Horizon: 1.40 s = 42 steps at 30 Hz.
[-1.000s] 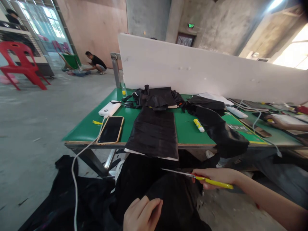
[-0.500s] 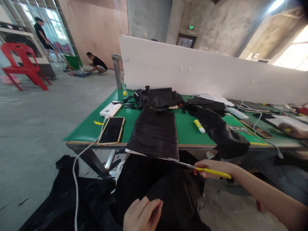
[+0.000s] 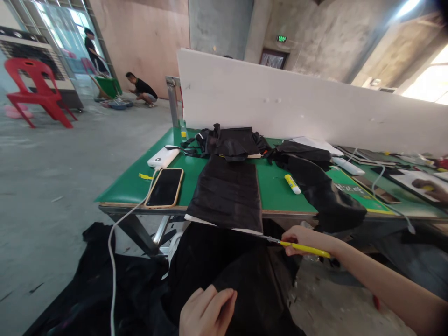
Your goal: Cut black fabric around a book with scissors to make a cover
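Observation:
My right hand (image 3: 303, 240) is closed around yellow-handled scissors (image 3: 304, 248), seen nearly edge-on. Their thin metal tip points left, close to the front right corner of a flat pad (image 3: 227, 191) covered in black cloth. The pad's white edge shows along the front and sticks out past the table edge. Low in the view, my left hand (image 3: 208, 310) has its fingers curled, over black fabric (image 3: 252, 289) on my lap. What those fingers hold, if anything, is hidden.
On the green table (image 3: 129, 184) lie a phone (image 3: 164, 187), a white power bank (image 3: 163, 157) with a hanging cable, a glue stick (image 3: 292, 184) and black cloth pieces (image 3: 329, 196). A white partition (image 3: 280, 100) stands behind. A co-worker's hand (image 3: 429, 187) is at right.
The view has shifted slightly, moving the table a little to the right in the picture. My right hand and the scissors have moved slightly left and up. My left hand stays put.

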Available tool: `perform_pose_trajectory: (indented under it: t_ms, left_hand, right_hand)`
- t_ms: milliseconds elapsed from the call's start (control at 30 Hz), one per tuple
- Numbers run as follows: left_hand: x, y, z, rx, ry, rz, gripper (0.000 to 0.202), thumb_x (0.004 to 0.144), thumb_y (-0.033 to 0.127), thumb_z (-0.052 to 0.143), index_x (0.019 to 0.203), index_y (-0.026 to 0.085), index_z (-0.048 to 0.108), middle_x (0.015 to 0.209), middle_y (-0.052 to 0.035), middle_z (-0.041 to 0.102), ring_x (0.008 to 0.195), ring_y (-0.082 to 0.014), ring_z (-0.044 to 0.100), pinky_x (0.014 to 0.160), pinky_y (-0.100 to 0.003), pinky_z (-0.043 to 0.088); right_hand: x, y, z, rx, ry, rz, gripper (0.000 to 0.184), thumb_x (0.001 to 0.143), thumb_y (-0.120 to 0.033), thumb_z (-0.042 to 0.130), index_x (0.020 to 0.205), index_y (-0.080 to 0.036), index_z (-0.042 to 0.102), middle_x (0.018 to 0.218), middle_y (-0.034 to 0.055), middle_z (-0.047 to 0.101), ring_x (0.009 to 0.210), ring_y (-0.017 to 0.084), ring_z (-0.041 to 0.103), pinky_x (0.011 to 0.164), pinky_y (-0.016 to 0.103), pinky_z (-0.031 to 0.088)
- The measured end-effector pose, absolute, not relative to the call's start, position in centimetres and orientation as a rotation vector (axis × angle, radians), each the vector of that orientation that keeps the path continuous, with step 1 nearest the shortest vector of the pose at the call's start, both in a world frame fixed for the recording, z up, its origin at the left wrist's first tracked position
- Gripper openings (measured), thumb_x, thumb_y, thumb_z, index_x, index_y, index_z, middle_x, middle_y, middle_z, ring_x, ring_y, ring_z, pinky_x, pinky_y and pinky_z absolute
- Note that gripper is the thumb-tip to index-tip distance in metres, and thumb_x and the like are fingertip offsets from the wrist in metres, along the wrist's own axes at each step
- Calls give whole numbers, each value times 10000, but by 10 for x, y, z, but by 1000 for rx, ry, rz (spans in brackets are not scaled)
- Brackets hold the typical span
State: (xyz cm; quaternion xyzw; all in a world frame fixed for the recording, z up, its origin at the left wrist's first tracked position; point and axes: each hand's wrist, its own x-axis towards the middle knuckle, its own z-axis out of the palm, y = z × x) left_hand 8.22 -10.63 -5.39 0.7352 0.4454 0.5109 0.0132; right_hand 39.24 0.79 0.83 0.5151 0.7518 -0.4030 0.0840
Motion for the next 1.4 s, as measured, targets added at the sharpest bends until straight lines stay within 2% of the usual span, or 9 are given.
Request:
perform_pose_trajectory:
  t_ms: [100,167,300,433,600,800,1000,1400]
  left_hand:
    - [81,-107,-54,2284,1398,1598,105,759,110,642,807,201,623,570,40,578,479,-85,509,492,-231,419]
    - [82,-107,-54,2282,1408,1596,102,760,113,641,804,202,620,566,41,572,479,-86,509,496,-234,420]
    - [83,-107,-53,2298,1392,1608,85,772,119,628,793,201,617,554,43,568,470,-85,508,485,-234,413]
    - [84,-108,-54,2301,1387,1634,85,768,121,635,790,202,621,549,48,568,472,-82,518,510,-232,427]
    - [84,-108,-55,2280,1407,1636,88,770,130,638,791,213,620,572,56,583,489,-75,528,529,-229,431]
    - [84,-107,-52,2286,1393,1612,90,777,117,622,785,207,618,554,53,572,474,-74,517,512,-218,430]
    - [82,-107,-49,2308,1400,1617,97,771,109,625,790,204,619,547,46,570,468,-78,512,489,-216,419]
    - [82,-109,-50,2304,1414,1627,88,778,116,621,796,202,618,557,52,567,475,-80,521,517,-233,425]
  right_hand:
    - [390,2,13,1462,2209,-1320,428,778,-569,501,758,-146,562,595,-27,436,508,73,347,451,193,252]
    - [390,-5,18,1391,2242,-1345,422,789,-556,488,843,-147,574,658,-9,489,551,89,394,485,198,301]
    - [394,-19,27,1323,2295,-1226,517,701,-553,600,1037,-161,573,876,46,582,737,160,515,610,231,390]
    - [400,-25,30,1291,2283,-1195,545,727,-559,573,1104,-164,561,958,67,593,805,191,539,679,269,407]
    - [412,-15,25,1215,2288,-1387,508,805,-568,471,1076,-150,568,897,56,565,752,155,491,629,243,370]
    - [415,-2,17,1242,2245,-1475,586,794,-640,422,1048,-140,592,776,21,510,629,109,404,538,212,318]
    - [405,5,19,1219,2164,-1507,586,746,-636,502,1012,-125,612,752,15,528,604,96,404,525,201,310]
    - [411,10,18,1218,2192,-1555,533,768,-563,503,1040,-118,613,702,-13,457,584,89,355,505,218,269]
